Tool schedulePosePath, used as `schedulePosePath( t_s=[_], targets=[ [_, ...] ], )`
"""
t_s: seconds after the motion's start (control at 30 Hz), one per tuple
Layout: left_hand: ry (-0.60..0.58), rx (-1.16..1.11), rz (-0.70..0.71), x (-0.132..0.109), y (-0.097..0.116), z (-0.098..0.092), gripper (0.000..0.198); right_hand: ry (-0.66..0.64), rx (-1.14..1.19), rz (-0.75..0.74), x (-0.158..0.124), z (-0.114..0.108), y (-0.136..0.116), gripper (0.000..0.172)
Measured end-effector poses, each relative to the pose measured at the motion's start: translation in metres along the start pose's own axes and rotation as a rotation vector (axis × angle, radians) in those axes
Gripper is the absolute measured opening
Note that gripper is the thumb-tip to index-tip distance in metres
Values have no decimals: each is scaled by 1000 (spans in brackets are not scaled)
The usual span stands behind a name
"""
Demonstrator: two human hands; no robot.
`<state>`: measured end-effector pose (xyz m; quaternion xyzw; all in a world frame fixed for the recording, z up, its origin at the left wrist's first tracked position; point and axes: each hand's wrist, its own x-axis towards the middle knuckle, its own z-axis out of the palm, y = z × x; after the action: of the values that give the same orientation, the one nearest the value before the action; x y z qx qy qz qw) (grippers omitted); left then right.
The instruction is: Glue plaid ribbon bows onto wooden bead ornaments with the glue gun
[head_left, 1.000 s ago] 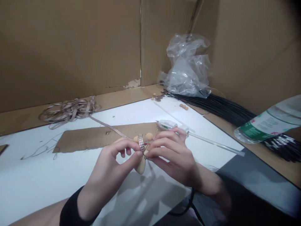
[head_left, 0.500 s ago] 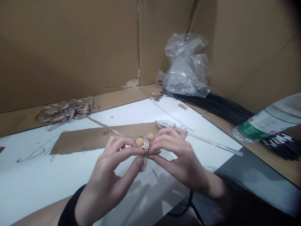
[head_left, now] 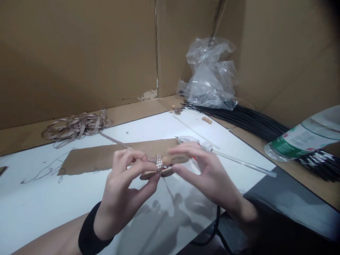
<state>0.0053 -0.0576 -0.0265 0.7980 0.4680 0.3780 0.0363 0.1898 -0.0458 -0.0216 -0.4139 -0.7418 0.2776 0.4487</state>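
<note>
My left hand [head_left: 130, 177] is closed in a pinch on a small craft piece wrapped with brown-and-white checked ribbon [head_left: 159, 163]. Flat brown discs [head_left: 147, 175] show beneath the ribbon, and a small tan ball [head_left: 167, 160] sits beside it. Just to the right is my right hand [head_left: 204, 170], slightly blurred, with its thumb and fingers spread apart around the craft piece's right side. Its thumb tip is close to a disc; whether it touches I cannot tell. A length of ribbon runs back from the piece to a loose heap of ribbon [head_left: 79, 125].
Behind my hands lies a cardboard strip [head_left: 87, 159] on the white board [head_left: 32, 198]. A glue gun with a clear glue stick [head_left: 247, 164] is partly hidden by my right hand. Black rods [head_left: 247, 117], a plastic bag [head_left: 209, 78] and a bottle [head_left: 305, 136] stand along the right.
My right hand has loosened its pinch and spread its fingers, drawing slightly to the right. The craft piece has tilted, showing its brown discs, while my left hand keeps hold of it.
</note>
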Motion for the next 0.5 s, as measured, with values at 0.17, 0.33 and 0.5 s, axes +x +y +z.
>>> schedulePosePath(
  t_s=[0.17, 0.33, 0.5],
  targets=[
    [-156, -160, -143, 2, 0, -4, 6, 127, 6, 57, -1, -2, 0, 7],
    [-265, -226, -161, 2, 2, -4, 11, 9, -9, 79, 1, 5, 3, 21],
    [-260, -219, -133, 1, 3, -2, 10, -206, 97, 112, 2, 9, 0, 25]
  ],
)
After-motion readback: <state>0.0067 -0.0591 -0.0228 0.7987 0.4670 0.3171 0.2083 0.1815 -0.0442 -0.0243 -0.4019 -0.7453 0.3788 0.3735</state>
